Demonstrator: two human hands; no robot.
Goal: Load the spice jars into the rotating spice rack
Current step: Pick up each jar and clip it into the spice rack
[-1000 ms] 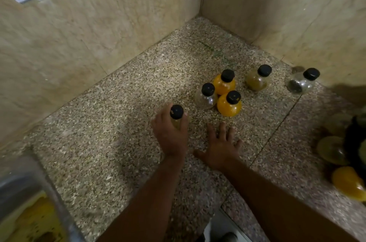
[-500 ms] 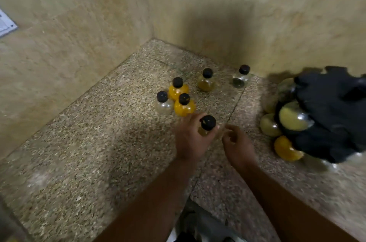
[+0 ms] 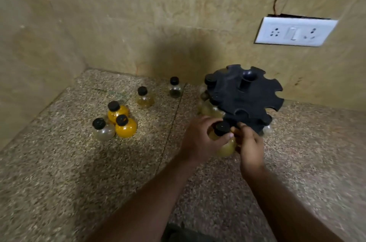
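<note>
Holding the black-capped jar of pale yellow spice upright in both hands: left hand curled round neck and shoulder, right hand with fingers pinched close on the other side. Sits just in front of the black rotating spice rack, cap by its lower tier; touching or not, cannot tell. Likely calls for a short push away from the body, axis kept vertical.

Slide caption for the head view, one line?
Left hand and right hand hold a black-capped glass spice jar at the black notched rotating rack; five more jars stand on the speckled stone counter.
</note>
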